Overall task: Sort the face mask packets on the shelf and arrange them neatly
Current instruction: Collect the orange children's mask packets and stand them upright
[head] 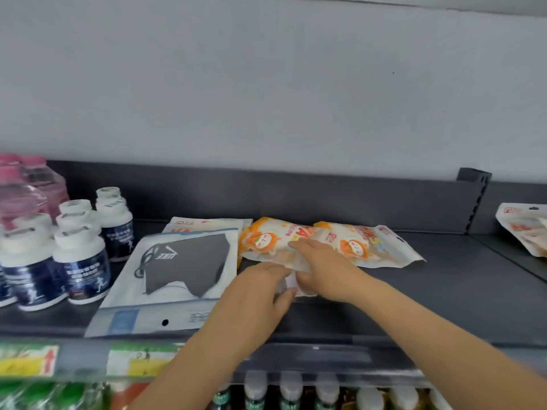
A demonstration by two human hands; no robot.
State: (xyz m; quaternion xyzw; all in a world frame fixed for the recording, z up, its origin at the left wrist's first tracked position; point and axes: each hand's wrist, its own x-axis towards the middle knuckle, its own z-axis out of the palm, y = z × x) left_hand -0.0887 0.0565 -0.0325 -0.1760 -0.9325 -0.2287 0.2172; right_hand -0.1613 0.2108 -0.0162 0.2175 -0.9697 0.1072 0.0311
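Note:
On the dark shelf (444,285) lies a large white packet showing a grey mask (177,270), with another white packet (207,224) partly under its far edge. To its right are two orange-and-white cartoon mask packets, one (272,238) overlapping the other (376,247). My right hand (322,267) lies on the near end of the left orange packet, fingers over it. My left hand (260,294) pinches that packet's near white edge from below. The packet's near part is hidden by both hands.
Several dark-blue bottles with white caps (80,261) stand at the left, pink bottles (26,190) behind them. A further orange packet (524,229) lies past the shelf divider (476,199) at the right. Price labels (133,359) line the front rail; bottles (290,392) fill the shelf below.

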